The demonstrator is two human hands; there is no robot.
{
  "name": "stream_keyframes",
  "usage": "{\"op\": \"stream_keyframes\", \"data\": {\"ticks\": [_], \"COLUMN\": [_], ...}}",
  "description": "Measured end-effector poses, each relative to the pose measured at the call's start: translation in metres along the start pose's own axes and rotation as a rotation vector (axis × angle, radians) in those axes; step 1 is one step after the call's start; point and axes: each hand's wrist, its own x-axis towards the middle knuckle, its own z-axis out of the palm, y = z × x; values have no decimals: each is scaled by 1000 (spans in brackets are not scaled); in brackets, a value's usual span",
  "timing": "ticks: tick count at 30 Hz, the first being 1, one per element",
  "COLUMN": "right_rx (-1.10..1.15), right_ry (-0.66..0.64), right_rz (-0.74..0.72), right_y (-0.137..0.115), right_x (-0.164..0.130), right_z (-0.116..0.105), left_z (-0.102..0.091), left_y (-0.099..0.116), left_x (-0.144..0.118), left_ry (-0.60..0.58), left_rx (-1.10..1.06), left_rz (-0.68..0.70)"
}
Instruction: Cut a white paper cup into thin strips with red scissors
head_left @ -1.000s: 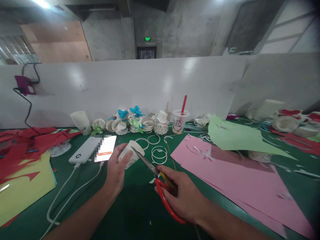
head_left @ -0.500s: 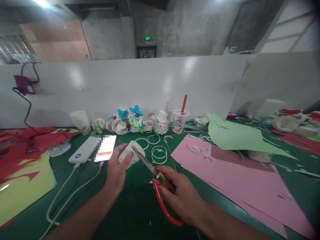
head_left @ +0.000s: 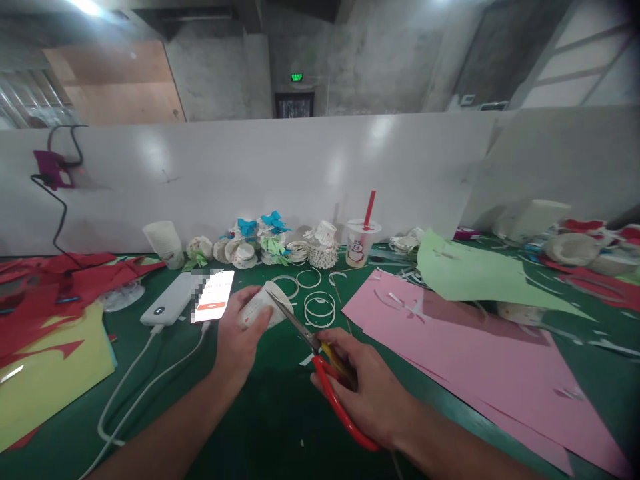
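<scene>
My left hand (head_left: pixel 243 333) is wrapped round a white paper cup (head_left: pixel 261 308), tilted with its open end up and to the right. My right hand (head_left: pixel 363 377) grips scissors (head_left: pixel 345 413) with red and yellow handles. Their blades lie at the cup's rim and point up to the left; whether the tip is inside the cup I cannot tell. Beyond the cup, thin white paper rings (head_left: pixel 320 309) lie on the green tabletop (head_left: pixel 280 407). A small white scrap (head_left: pixel 306 360) lies below the blades.
A power bank (head_left: pixel 167 300) and a lit phone (head_left: pixel 215 297) with white cables lie left. Pink sheets (head_left: pixel 450 347) and a green sheet (head_left: pixel 465 270) cover the right. A drink cup with a red straw (head_left: pixel 361 243) and paper crafts (head_left: pixel 250 247) stand along the white partition (head_left: pixel 225 173).
The scissor blades have come closer together, and the handles have swung slightly right. The cup has shifted a little to the right in my left hand.
</scene>
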Motion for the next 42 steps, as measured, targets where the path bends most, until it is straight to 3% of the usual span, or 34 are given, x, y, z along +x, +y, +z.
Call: {"op": "stream_keyframes", "data": {"ticks": [9,28,31,35,38,42], "right_rx": [-74,-14,-25,-14,5,1], "right_ry": [22,36,68,66,64,56], "right_rz": [-41,32,-2,-15,-15,-22], "right_y": [4,-2,3,8,9,9], "right_x": [3,5,7,7,7,7], "right_z": [-2,-4,-3,2,5,3], "left_z": [-2,1,4,7,8,8], "left_y": [1,5,3,0,-2,-1], "left_x": [1,1,1,2,3,3], "left_ry": [-4,-11,16,79,49,-11], "left_rx": [77,71,-137,-458,-547,-571], "left_rz": [43,5,-66,-299,-441,-439]}}
